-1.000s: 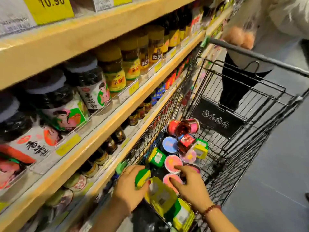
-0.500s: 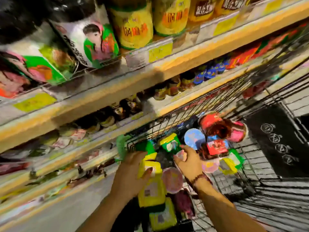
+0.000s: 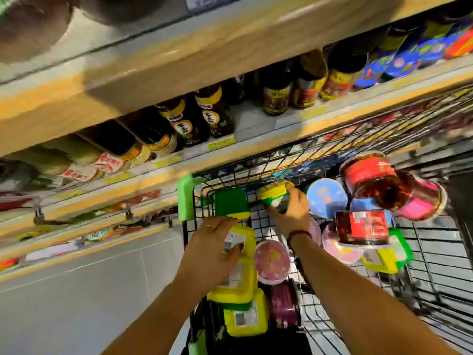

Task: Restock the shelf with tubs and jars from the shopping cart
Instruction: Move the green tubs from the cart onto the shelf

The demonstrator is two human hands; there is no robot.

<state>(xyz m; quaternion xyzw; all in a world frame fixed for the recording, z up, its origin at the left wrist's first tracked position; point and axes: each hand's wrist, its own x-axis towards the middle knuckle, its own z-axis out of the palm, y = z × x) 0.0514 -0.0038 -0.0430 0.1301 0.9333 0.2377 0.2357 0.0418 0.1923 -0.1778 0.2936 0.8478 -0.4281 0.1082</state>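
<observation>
Both my hands are inside the wire shopping cart [image 3: 281, 155]. My left hand [image 3: 212, 242] grips a yellow tub [image 3: 243, 234] with a white label, fingers on top and thumb at its side. My right hand [image 3: 291, 213] holds a yellow-and-green tub [image 3: 273, 193] tilted against the cart's near-left corner. A green-lidded tub [image 3: 230, 201] stands between the two hands. More yellow tubs [image 3: 245, 316], pink round tubs [image 3: 272, 260], a blue round tub [image 3: 326, 197] and red chilli jars [image 3: 371, 175] fill the cart. The shelf [image 3: 256, 139] runs just left of the cart.
Dark sauce jars [image 3: 199, 116] and bottles stand on the shelf level with a gap [image 3: 253, 119] among them. Blue and red packs [image 3: 409, 55] sit further right. Lower shelves [image 3: 76, 201] hold packets. Grey tiled floor [image 3: 89, 290] lies at the left.
The view has swung down and closer to the cart. My right hand moved forward from the pink tubs and took hold of the yellow-and-green tub. My left hand stays on the yellow tub.
</observation>
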